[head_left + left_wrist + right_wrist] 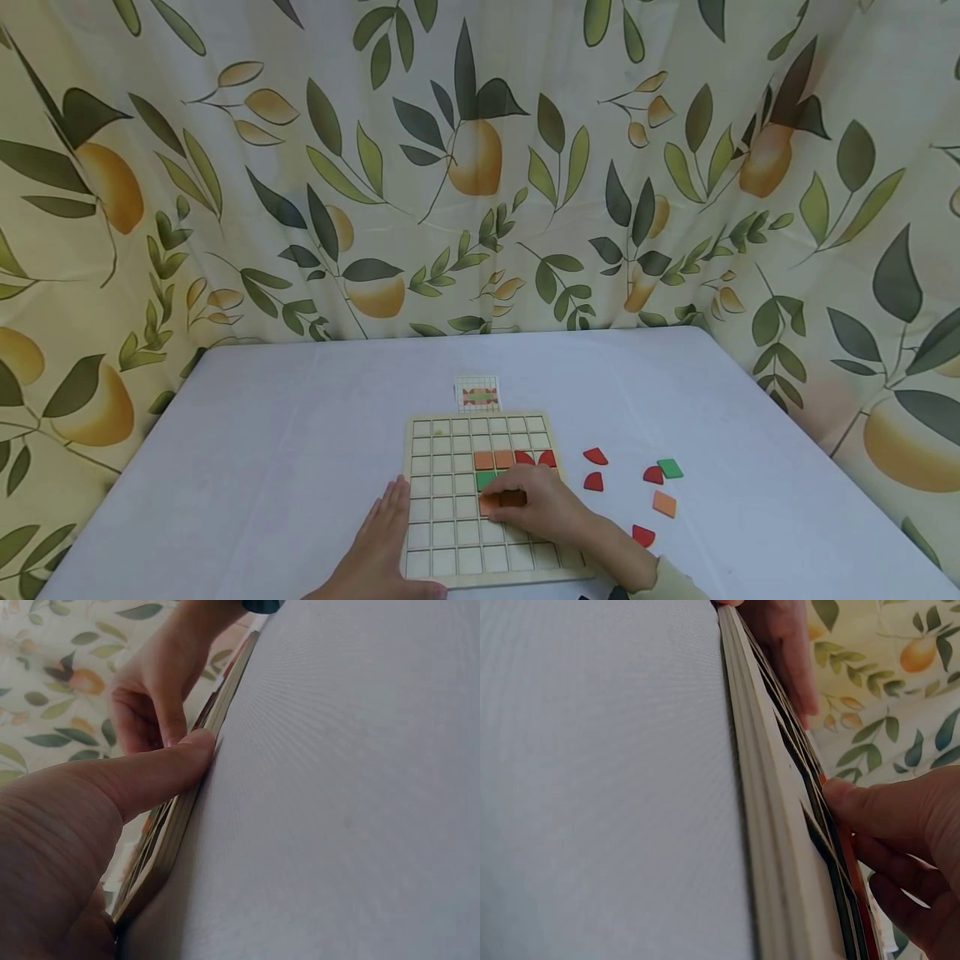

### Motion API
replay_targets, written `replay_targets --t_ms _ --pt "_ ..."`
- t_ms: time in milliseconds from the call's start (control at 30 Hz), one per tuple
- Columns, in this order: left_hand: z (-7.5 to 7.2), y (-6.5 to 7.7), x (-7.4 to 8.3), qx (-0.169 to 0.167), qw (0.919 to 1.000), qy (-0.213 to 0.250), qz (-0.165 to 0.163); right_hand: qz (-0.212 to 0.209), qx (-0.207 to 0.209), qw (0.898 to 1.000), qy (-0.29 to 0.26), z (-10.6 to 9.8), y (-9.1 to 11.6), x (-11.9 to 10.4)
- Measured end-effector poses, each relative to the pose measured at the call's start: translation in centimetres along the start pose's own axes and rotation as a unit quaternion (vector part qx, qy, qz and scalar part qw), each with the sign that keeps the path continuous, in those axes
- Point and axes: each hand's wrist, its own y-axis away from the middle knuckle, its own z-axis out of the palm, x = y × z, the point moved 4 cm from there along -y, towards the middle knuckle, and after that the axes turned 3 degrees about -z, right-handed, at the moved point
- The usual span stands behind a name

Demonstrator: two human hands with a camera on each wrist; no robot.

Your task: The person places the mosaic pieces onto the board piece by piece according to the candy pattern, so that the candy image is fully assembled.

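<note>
A pale wooden grid board (pixel 461 533) lies on the table. My left hand (pixel 378 542) rests along its left side with fingers straight, and in the left wrist view the thumb (pixel 161 776) lies on the board's front edge. Over the middle cells, my right hand (pixel 543 504) pinches an orange square tile (pixel 488 505) between thumb and index finger. Behind that hand, orange square tiles (pixel 483 460) and red quarter-round tiles (pixel 547 458) sit in one row. A green tile (pixel 486 480) shows in the row below; the hand hides neighbouring cells.
Beyond the board lies a small pattern card (pixel 478 395). Loose pieces are scattered right of the board: several red quarter-rounds (pixel 595 482), a green diamond (pixel 671 468) and an orange square (pixel 664 503). A leaf-and-fruit-patterned curtain (pixel 480 250) hangs behind the white-covered table (pixel 300 450).
</note>
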Motion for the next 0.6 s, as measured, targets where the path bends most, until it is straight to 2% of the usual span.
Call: replay_targets --t_ms 433,600 --pt "-0.2 0.1 0.2 -0.002 1.0000 -0.001 0.000 -0.013 0.010 1.000 0.004 -0.5 0.2 -0.1" --pt "0.0 0.0 0.2 0.004 1.0000 0.001 0.009 0.006 0.023 0.999 0.023 -1.7 0.8 0.5"
